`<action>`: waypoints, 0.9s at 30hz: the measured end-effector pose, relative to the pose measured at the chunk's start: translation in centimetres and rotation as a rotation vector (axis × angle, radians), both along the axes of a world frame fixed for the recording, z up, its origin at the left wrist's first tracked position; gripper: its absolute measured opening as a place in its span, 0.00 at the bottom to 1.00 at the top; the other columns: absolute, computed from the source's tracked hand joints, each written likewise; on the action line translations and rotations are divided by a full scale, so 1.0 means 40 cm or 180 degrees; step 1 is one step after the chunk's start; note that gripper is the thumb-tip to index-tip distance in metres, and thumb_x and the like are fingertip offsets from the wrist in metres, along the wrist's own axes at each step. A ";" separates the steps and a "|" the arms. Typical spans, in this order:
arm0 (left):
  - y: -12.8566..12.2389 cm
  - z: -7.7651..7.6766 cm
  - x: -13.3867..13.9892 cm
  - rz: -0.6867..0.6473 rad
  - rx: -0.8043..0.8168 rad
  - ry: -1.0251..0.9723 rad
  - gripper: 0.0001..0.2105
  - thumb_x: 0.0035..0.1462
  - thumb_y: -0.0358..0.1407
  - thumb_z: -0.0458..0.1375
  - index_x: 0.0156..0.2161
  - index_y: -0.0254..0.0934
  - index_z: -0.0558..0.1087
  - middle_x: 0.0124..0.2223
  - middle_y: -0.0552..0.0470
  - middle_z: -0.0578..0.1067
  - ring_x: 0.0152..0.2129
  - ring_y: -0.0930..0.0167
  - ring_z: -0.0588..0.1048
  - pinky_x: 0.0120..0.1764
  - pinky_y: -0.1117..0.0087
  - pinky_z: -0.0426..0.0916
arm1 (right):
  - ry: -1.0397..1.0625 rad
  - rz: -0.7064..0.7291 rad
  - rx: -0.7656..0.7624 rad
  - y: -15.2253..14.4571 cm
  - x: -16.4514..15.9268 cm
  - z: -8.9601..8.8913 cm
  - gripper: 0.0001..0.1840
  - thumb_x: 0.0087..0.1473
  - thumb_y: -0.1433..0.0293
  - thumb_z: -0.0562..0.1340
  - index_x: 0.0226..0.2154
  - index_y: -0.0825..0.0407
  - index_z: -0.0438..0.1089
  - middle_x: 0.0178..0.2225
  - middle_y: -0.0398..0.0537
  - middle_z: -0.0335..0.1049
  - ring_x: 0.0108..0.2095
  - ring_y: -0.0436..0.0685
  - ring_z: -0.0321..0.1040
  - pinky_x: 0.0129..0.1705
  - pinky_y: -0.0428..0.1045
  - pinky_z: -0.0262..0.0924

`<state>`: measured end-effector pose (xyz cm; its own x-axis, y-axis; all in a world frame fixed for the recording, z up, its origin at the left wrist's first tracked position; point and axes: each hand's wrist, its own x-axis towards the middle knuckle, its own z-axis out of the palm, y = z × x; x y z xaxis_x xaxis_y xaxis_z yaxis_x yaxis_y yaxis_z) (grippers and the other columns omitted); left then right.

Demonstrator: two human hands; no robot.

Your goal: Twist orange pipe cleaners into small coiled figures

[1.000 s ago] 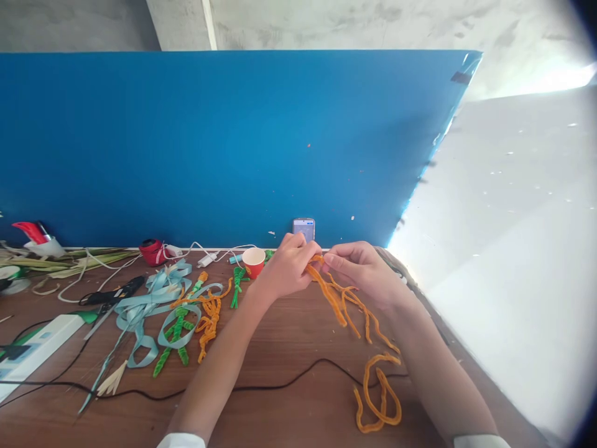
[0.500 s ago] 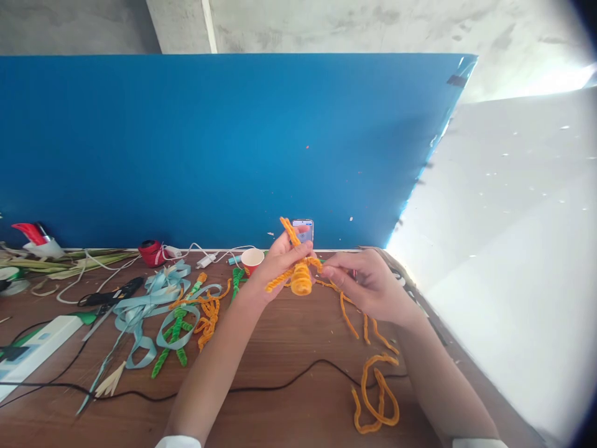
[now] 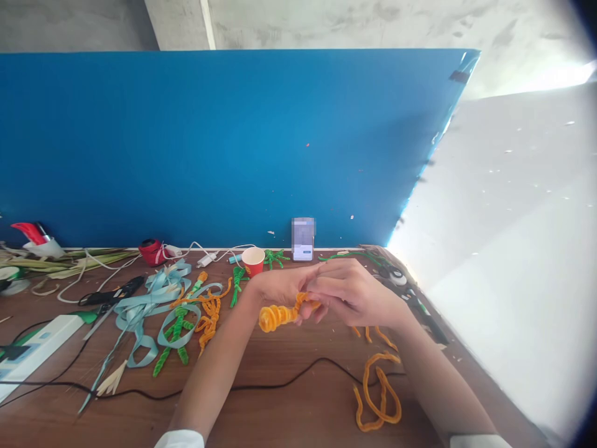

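**Head view: both my hands closed on an orange coil above the table**

Head view showed my two hands meeting over the middle of the wooden table [image 3: 289, 404], a little nearer than the far edge. My left hand [image 3: 280, 287] and my right hand [image 3: 354, 294] were pressed together, fingers overlapping, and both were pinched shut on the orange pipe cleaner coil [image 3: 276, 316]. The coiled end stuck out to the left, below my left hand, held just above the tabletop; its other end was hidden between my fingers.

Near and to the right of my right forearm lay a loose loop of orange pipe cleaners [image 3: 377, 395], flat on the wood and apart from the coil. A black cable [image 3: 261, 387] ran across the table under both forearms.

To the left lay a tangle of pale blue ribbon [image 3: 149, 305], mixed with green twisted pieces [image 3: 175, 339] and more orange twisted pieces [image 3: 209, 317]. Farther left sat a white power strip [image 3: 41, 345], and black scissors [image 3: 112, 292] lay beside the ribbon.

At the far edge, against the blue partition [image 3: 209, 143], stood a red paper cup [image 3: 254, 261] and, just right of it, a phone [image 3: 303, 239] propped upright. A red object [image 3: 152, 252] with a white cord lay farther left along that edge.
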<state>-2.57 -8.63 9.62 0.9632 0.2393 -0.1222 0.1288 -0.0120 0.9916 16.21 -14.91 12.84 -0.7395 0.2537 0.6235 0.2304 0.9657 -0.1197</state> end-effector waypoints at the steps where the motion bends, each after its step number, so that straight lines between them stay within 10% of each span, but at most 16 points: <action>1: 0.000 0.001 0.002 0.0004 0.0165 -0.0084 0.34 0.45 0.34 0.71 0.58 0.38 0.66 0.28 0.54 0.77 0.26 0.68 0.77 0.27 0.69 0.71 | 0.0035 0.0042 -0.0009 0.000 -0.001 0.000 0.11 0.63 0.78 0.54 0.34 0.53 0.70 0.30 0.46 0.77 0.35 0.53 0.72 0.37 0.49 0.62; 8: -0.027 0.018 0.041 0.0842 0.0918 -0.1650 0.58 0.34 0.58 0.72 0.68 0.44 0.52 0.65 0.39 0.62 0.61 0.56 0.64 0.62 0.54 0.61 | 0.0255 -0.0222 0.0187 -0.005 0.010 0.008 0.09 0.62 0.76 0.57 0.34 0.53 0.72 0.27 0.46 0.72 0.29 0.52 0.65 0.34 0.49 0.56; 12: -0.040 0.026 0.065 0.1924 0.0462 -0.3079 0.47 0.41 0.75 0.51 0.58 0.43 0.65 0.56 0.43 0.71 0.47 0.62 0.74 0.49 0.58 0.71 | 0.0407 -0.0748 0.0244 0.014 0.048 0.017 0.11 0.64 0.73 0.56 0.32 0.53 0.71 0.21 0.42 0.63 0.24 0.50 0.57 0.29 0.48 0.50; 15: -0.034 0.038 0.055 0.3051 0.0410 -0.3090 0.23 0.61 0.59 0.51 0.47 0.42 0.68 0.40 0.51 0.75 0.32 0.72 0.74 0.36 0.70 0.71 | 0.0463 -0.1019 0.0112 0.020 0.078 0.026 0.10 0.65 0.72 0.56 0.32 0.53 0.71 0.21 0.42 0.63 0.24 0.50 0.56 0.28 0.48 0.49; 18: -0.017 0.042 0.037 0.3545 0.1022 -0.2702 0.13 0.59 0.45 0.61 0.44 0.40 0.67 0.35 0.55 0.74 0.28 0.75 0.72 0.33 0.74 0.68 | 0.0557 -0.1092 0.0025 0.007 0.083 0.033 0.11 0.64 0.72 0.57 0.30 0.53 0.70 0.20 0.42 0.62 0.23 0.49 0.56 0.28 0.47 0.49; 22: -0.003 0.027 0.028 0.3478 0.2304 -0.1872 0.13 0.59 0.40 0.62 0.48 0.40 0.70 0.42 0.51 0.75 0.35 0.73 0.74 0.38 0.71 0.69 | 0.0817 -0.1008 -0.0494 -0.013 0.060 0.035 0.14 0.65 0.68 0.57 0.28 0.53 0.69 0.20 0.41 0.63 0.21 0.48 0.56 0.26 0.46 0.49; 27: -0.007 0.000 0.042 0.2639 0.2852 -0.1893 0.42 0.46 0.40 0.71 0.62 0.49 0.54 0.59 0.44 0.66 0.41 0.69 0.74 0.42 0.65 0.71 | 0.1228 -0.1211 -0.1449 0.004 0.042 0.023 0.20 0.65 0.59 0.56 0.29 0.54 0.71 0.16 0.38 0.55 0.18 0.46 0.48 0.22 0.47 0.42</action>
<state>-0.90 -8.90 9.64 0.3504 0.5468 0.7604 -0.0281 -0.8054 0.5920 17.89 -14.74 13.76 -0.2954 0.7485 0.5938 0.4019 0.6612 -0.6335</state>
